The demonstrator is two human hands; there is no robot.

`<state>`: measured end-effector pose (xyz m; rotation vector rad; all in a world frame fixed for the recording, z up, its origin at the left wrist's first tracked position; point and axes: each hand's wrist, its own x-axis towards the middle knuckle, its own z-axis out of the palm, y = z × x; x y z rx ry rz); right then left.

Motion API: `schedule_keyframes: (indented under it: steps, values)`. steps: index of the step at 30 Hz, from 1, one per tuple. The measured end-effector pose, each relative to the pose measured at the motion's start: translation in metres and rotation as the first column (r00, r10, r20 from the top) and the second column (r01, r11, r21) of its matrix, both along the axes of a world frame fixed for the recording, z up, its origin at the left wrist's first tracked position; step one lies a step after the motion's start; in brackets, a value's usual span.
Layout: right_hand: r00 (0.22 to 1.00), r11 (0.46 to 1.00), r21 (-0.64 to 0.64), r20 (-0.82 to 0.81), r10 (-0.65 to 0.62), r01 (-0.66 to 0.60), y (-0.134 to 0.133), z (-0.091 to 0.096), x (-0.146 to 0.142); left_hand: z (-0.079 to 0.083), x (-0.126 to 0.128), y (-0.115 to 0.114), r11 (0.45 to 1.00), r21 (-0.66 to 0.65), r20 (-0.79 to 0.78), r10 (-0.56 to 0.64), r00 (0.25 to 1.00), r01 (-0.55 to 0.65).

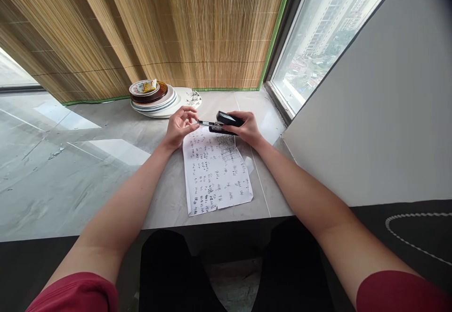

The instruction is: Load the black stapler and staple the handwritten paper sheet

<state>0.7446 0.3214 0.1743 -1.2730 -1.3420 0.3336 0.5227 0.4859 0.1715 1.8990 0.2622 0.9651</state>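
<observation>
A black stapler point(230, 119) is spread apart in the head view, its top arm lifted off the metal staple tray point(208, 124). My right hand point(247, 127) is closed around its rear end and holds it just above the papers. At the tray's front tip, the thumb and forefinger of my left hand point(181, 126) are pinched together; the other fingers curl loosely. Whether a staple is between those fingertips is too small to see. Below the stapler lie handwritten sheets of white paper point(212, 175), with uneven edges and a small torn corner at the right.
Behind my left hand stands a stack of plates point(155, 109), with a yellow and white item on top. A bamboo blind point(176, 29) hangs along the back of the grey tiled ledge point(116, 128). A window point(318, 34) and white wall point(381, 114) border the right side.
</observation>
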Motion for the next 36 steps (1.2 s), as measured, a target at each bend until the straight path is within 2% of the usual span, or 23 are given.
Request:
schedule_keyframes:
  steps: [15, 24, 36]
  values:
    - [0.999, 1.000, -0.023, 0.040, 0.010, -0.010, 0.000, 0.000, -0.001, 0.000, 0.000, 0.001, 0.998, 0.032, -0.011, 0.050, 0.999, -0.049]
    - [0.998, 1.000, -0.031, 0.060, 0.006, -0.004, 0.003, -0.002, -0.009, 0.002, 0.002, -0.005, 0.999, 0.048, -0.083, 0.020, 0.996, -0.016]
    - [0.997, 0.998, -0.020, 0.058, 0.059, -0.058, 0.002, 0.002, -0.016, 0.007, 0.003, -0.012, 0.999, 0.039, -0.095, 0.023, 0.995, -0.019]
